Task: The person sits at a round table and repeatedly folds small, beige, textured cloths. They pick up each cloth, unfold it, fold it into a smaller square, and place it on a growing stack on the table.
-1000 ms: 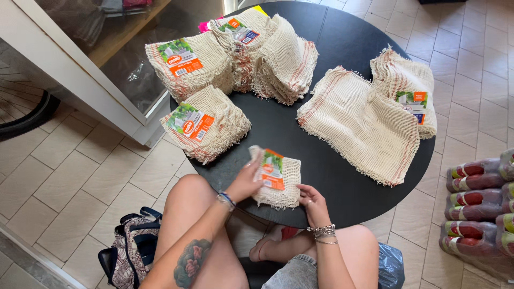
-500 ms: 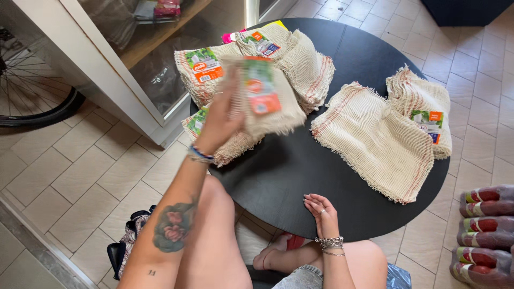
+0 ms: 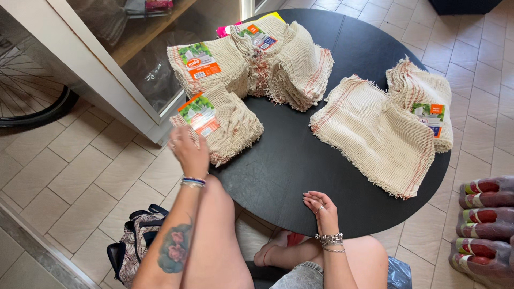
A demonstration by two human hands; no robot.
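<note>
Fingers (image 3: 184,140) maybe touching cloth stack (image 3: 225,120) (left hand (image 3: 188,152))

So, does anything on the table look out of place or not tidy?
Mostly tidy. The near stack by the left hand hangs over the table edge. One cloth lies unfolded and flat, while the others are folded in stacks. A pink and yellow item pokes out behind the far stacks.
</note>
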